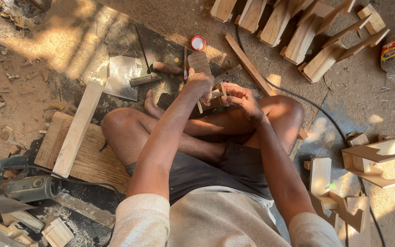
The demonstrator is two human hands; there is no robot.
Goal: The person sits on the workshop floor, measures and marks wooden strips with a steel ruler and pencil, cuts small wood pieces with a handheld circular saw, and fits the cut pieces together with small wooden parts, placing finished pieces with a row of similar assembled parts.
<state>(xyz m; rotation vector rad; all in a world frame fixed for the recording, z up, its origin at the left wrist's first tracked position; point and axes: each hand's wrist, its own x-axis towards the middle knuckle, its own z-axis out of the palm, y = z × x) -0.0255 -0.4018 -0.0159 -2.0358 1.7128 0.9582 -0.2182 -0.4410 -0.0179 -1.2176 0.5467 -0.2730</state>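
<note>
I sit cross-legged on a dusty floor. Both hands meet above my shins. My left hand [200,85] is closed around a small wooden piece [200,106] whose thin end sticks out below the fingers. My right hand [239,98] pinches another small wooden piece [222,88] pressed against the first. Exactly how the two pieces meet is hidden by my fingers. A flat wooden tool [199,62] lies just beyond my left hand.
A long plank [77,129] lies on a board at left, beside an electric planer [17,183]. A handsaw [145,45], chisels and a small red-rimmed lid [198,43] lie ahead. Assembled wooden brackets [316,50] are stacked top right and lower right [371,160]. A black cable [316,107] crosses the floor.
</note>
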